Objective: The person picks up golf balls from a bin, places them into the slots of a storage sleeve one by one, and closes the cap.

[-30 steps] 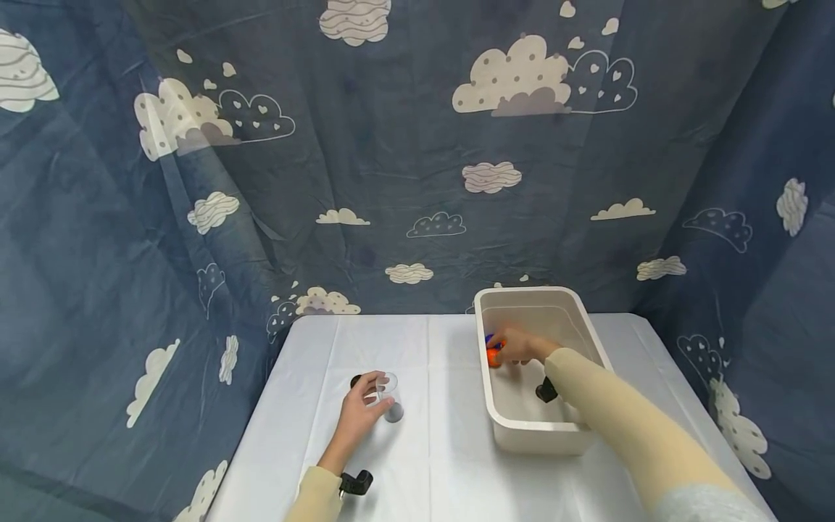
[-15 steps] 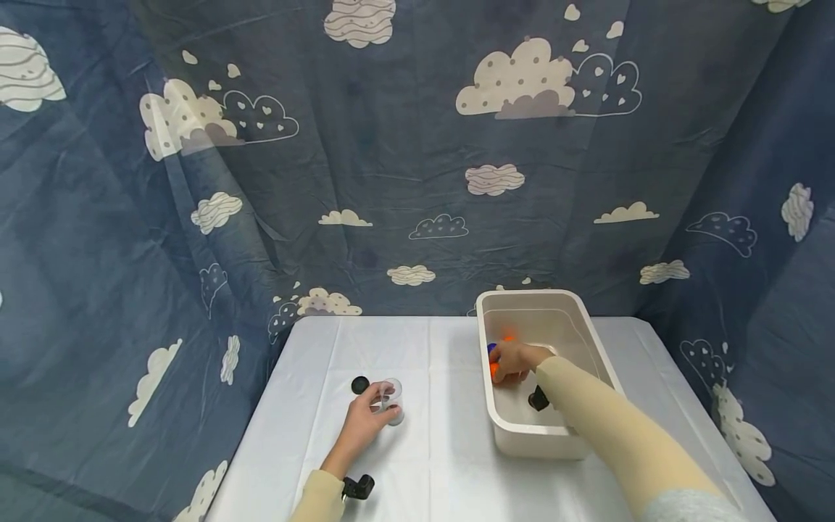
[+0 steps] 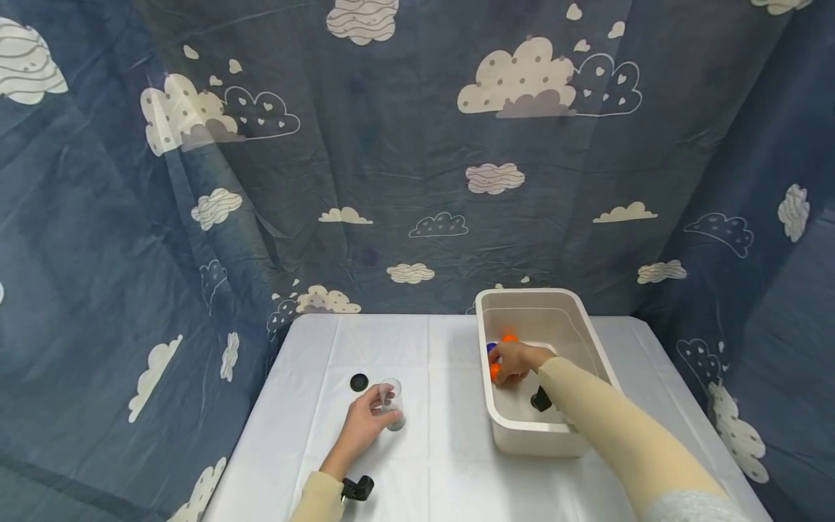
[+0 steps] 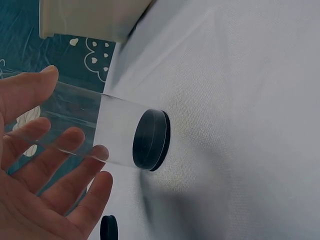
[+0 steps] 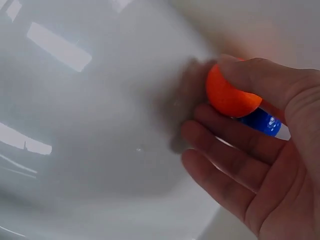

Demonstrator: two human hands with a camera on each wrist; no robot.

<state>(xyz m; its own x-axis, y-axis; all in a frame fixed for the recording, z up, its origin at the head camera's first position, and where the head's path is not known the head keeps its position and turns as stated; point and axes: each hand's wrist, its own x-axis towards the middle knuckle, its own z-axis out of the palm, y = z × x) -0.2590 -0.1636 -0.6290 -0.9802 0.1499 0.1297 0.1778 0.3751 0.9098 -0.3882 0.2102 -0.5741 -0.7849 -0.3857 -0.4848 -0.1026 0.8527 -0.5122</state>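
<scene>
Left hand (image 3: 364, 426) on a clear plastic tube (image 3: 391, 403): smooth, straight-walled cylinder with a flat black disc base (image 4: 151, 140). Tube stands upright on the bench (image 3: 443, 464) at the fingertips of that hand. Wrist view: thumb on one side of the wall, fingers (image 4: 75, 142) loosely curved round the other, a light hold, palm off the tube. Tube looks empty as far as I can see.

Black round cap (image 3: 359, 382) lies flat on the bench just beyond the left hand, apart from the tube and not touched.

Right hand (image 3: 512, 360) is down inside the bin (image 3: 590, 341): white, glossy hard plastic, rectangular with rounded corners, well off to the right of the left hand. Bin interior shows glare patches in the wrist view.

Right hand pinches an orange ball (image 5: 231, 96), smooth and matte, between thumb tip and index. Behind the ball, in the same hand, a blue piece (image 5: 260, 121) with a white end, shiny; can't tell its full shape, mostly hidden by fingers. Other fingers are half curled under it. The hand sits near the bin's left wall; can't tell if the ball touches the floor of the bin.

Another orange bit (image 3: 509, 338) shows in the bin just past the right hand.

Bench is covered in a white cloth, fine weave, slight creases. Both sleeves are beige knit.
</scene>
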